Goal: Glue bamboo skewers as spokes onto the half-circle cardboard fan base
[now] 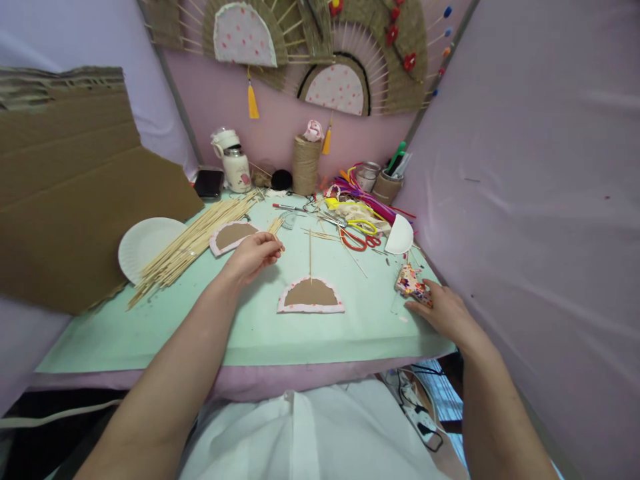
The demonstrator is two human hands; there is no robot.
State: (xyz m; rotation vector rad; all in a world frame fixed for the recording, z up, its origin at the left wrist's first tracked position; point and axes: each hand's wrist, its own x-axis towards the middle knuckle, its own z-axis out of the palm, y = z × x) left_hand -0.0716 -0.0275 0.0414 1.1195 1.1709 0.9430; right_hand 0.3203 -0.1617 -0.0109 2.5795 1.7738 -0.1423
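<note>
1. Nearest, the person's white garment lies below the tabletop; a power strip shows beneath the tabletop at right.
2. The cardboard semicircle, edged in pink-spotted white fabric, lies flat near the middle front of the tabletop, straight edge toward the person. A single bamboo stick points away from its arched side.
3. At right, the right hand is partly curled, thumb and fingers touching the handle end of a floral-patterned glue gun; how firm its hold is cannot be told.
4. Left of the single stick, the left hand has its fingers drawn together just above the tabletop; whether a stick sits between the fingertips cannot be told. Short sticks show just beyond it.
5. A second cardboard semicircle, similarly edged, lies partly behind the left hand, beside a long bundle of bamboo sticks, which overlaps a white paper plate.
6. Beyond, at right of centre, lie red-handled scissors, yellow-handled scissors and half a paper plate.
7. Along the back stand a white bottle, a twine spool and a pen holder.
8. Farthest, fan-shaped decorations hang against the pink wall.
</note>
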